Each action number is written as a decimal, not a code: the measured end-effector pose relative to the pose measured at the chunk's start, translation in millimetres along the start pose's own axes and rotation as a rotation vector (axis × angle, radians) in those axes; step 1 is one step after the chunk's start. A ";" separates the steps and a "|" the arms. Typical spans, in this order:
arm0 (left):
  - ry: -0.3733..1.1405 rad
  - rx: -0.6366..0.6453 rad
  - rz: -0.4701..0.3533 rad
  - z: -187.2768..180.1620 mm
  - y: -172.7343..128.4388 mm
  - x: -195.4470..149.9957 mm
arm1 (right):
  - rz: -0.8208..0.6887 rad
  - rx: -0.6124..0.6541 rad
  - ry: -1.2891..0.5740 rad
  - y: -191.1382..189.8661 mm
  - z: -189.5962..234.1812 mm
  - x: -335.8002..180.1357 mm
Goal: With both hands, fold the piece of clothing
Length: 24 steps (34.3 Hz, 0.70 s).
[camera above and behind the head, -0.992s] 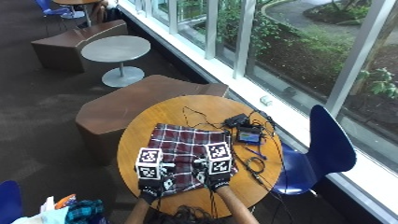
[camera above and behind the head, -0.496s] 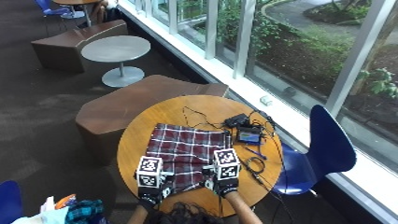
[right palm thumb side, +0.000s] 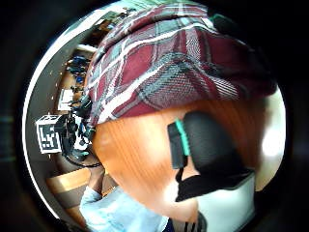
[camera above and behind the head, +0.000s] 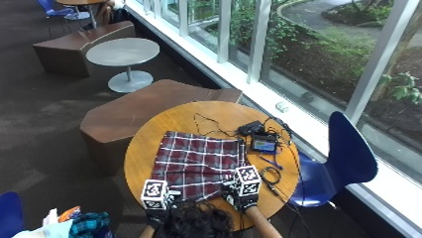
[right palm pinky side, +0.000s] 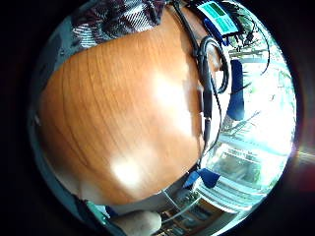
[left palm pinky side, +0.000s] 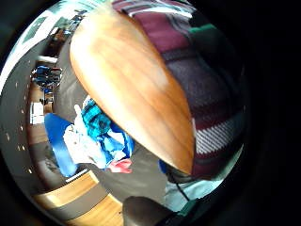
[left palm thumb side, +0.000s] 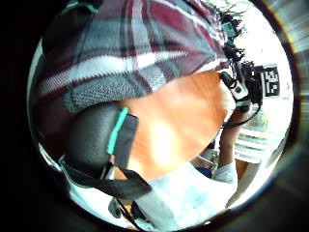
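Observation:
A maroon and white plaid garment (camera above and behind the head: 198,161) lies spread flat on the round wooden table (camera above and behind the head: 148,148). My left hand (camera above and behind the head: 158,198) is at its near left corner and my right hand (camera above and behind the head: 242,189) at its near right corner, both by the table's near edge. In the left thumb side palm view my thumb (left palm thumb side: 94,140) lies on bare wood just off the hem of the garment (left palm thumb side: 145,43). The right thumb (right palm thumb side: 207,145) lies the same way beside the garment (right palm thumb side: 164,67). The fingers of both hands reach flat over the cloth; I see no pinch.
Black cables (camera above and behind the head: 270,173), black boxes and a small screen device (camera above and behind the head: 265,145) lie on the table's right side, close to my right hand. A blue chair (camera above and behind the head: 346,153) stands to the right. A brown bench (camera above and behind the head: 151,106) is beyond the table, and a pile of clothes (camera above and behind the head: 73,223) sits at the lower left.
Both hands have slid back over the garment toward the person, from its middle to its near hem. The garment lies where it was.

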<state>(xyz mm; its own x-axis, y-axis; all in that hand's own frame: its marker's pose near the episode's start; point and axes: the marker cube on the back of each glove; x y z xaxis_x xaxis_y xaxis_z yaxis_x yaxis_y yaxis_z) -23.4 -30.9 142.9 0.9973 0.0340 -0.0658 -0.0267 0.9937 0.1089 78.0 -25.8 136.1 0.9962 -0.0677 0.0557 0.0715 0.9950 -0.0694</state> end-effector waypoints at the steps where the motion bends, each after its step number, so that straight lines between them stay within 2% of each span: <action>1: 0.000 0.064 0.001 3.7 -6.3 -2.6 | 0.002 0.038 -0.005 -1.7 1.7 0.0; 4: -0.013 0.205 -0.001 4.7 -15.0 -7.4 | 0.010 0.160 0.011 -7.4 5.1 1.4; 10: -0.066 0.371 0.033 -32.0 4.7 -14.5 | -0.046 0.493 0.185 -10.1 -19.7 16.6; 13: -0.133 0.423 0.092 -63.3 26.0 -28.7 | -0.125 0.465 0.048 22.0 -34.4 1.7; 17: 0.014 0.379 0.229 -99.0 38.5 -17.8 | -0.189 0.377 -0.106 54.9 -68.7 -5.0; 20: 0.017 0.318 0.263 -117.7 13.3 -16.8 | -0.182 0.312 -0.179 47.3 -90.6 -0.2; 24: -0.048 0.198 0.267 -123.9 -48.7 -23.0 | -0.125 0.267 -0.196 2.5 -110.2 5.2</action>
<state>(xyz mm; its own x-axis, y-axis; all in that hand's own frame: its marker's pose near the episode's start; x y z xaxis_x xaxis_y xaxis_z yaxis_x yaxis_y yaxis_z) -53.7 -66.8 16.2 0.9591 0.2805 0.0376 -0.2782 0.9103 0.3067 89.0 -31.7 26.4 0.9501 -0.2004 0.2391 0.1506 0.9658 0.2111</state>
